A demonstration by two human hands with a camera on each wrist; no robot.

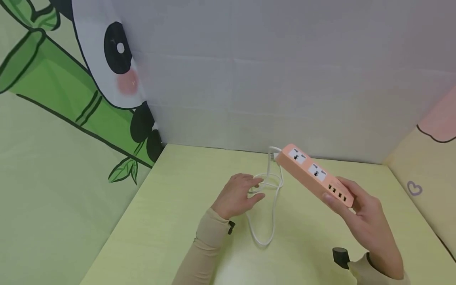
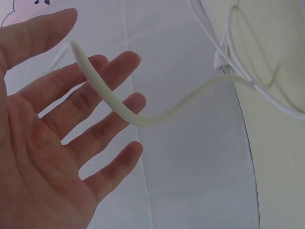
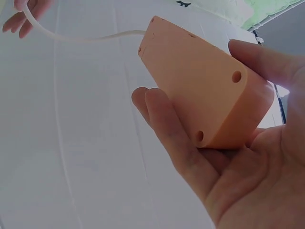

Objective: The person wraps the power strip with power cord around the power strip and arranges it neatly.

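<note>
An orange power strip (image 1: pixel 303 173) with white sockets and several USB ports is held up at a tilt above the table. My right hand (image 1: pixel 368 215) grips its near end, thumb along one side and fingers round the other. Screw holes mark its underside (image 3: pixel 190 86) in the right wrist view. A white cord (image 1: pixel 273 223) runs from the strip's far end and lies in loose loops on the table. My left hand (image 1: pixel 235 196) is beside those loops; in the left wrist view its fingers are spread, with the cord (image 2: pixel 107 95) passing across them. A white plug (image 2: pixel 221 63) lies on the table.
The pale yellow table (image 1: pixel 160 225) meets a grey-white backdrop (image 1: pixel 285 79) behind. A printed panel (image 1: pixel 71 158) with bamboo stands on the left, and a cream panel (image 1: pixel 427 174) on the right.
</note>
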